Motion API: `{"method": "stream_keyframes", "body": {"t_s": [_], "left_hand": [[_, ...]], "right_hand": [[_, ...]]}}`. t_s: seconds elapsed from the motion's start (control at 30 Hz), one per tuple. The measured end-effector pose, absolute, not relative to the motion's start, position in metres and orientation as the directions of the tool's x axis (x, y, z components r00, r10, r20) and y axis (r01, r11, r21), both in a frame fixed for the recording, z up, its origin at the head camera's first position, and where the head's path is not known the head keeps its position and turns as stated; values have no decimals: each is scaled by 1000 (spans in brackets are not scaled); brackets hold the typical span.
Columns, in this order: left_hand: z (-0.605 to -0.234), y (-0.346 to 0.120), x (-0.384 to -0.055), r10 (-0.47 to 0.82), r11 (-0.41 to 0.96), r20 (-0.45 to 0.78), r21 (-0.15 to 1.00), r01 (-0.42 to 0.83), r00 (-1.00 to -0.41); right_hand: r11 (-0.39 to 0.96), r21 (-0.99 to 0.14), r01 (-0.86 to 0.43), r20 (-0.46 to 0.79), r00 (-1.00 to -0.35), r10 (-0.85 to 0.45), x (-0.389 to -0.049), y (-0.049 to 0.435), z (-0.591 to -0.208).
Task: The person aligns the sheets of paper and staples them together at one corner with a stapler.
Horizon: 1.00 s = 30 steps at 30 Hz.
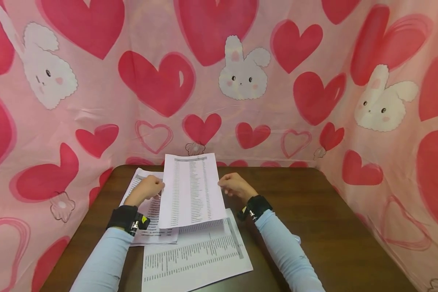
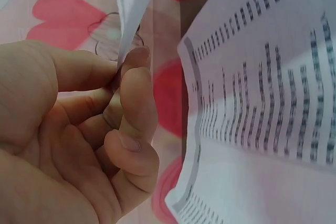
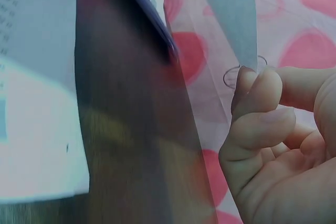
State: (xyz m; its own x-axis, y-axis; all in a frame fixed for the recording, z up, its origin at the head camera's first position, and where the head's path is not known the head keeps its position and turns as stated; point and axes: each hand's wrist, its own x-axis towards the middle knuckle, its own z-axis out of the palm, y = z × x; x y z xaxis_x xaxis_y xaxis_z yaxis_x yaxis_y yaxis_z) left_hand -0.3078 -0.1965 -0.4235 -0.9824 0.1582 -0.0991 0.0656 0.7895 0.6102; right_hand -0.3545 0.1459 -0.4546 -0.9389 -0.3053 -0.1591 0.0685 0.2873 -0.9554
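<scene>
Between both hands a printed sheet of paper (image 1: 184, 190) is held up, its columns of small text facing the head camera. My left hand (image 1: 148, 190) pinches its left edge; in the left wrist view, thumb and fingers of that hand (image 2: 89, 124) close on the paper's edge (image 2: 131, 14). The right edge is pinched by my right hand (image 1: 237, 185), with the sheet's corner (image 3: 236, 14) between thumb and forefinger in the right wrist view. Beneath lie a stack of printed papers (image 1: 153, 239) at left and another printed sheet (image 1: 200, 271) nearer me, partly covered by the raised one.
The papers lie on a dark brown wooden table (image 1: 295, 194). A pink curtain (image 1: 211, 105) with red hearts and white rabbits hangs along the back and both sides. A small pale object (image 1: 297, 239) shows beside the right forearm.
</scene>
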Motion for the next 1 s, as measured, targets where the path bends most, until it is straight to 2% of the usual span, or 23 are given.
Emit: {"method": "stream_keyframes", "body": {"t_s": [0.27, 0.5, 0.83, 1.0], "left_hand": [[-420, -214, -305, 140, 792, -104, 609, 48, -985], [-418, -225, -300, 120, 796, -128, 604, 18, -985], [-415, -243, -292, 85, 790, -125, 612, -9, -989], [-414, -251, -287, 57, 785, -134, 619, -38, -989]], "right_hand": [[271, -960, 71, -157, -936, -313, -358, 129, -449], [199, -977, 76, -144, -923, -357, -358, 115, -450], [223, -971, 82, -160, -919, -361, -358, 96, -450], [189, -978, 91, -158, -913, -377, -357, 85, -453]]}}
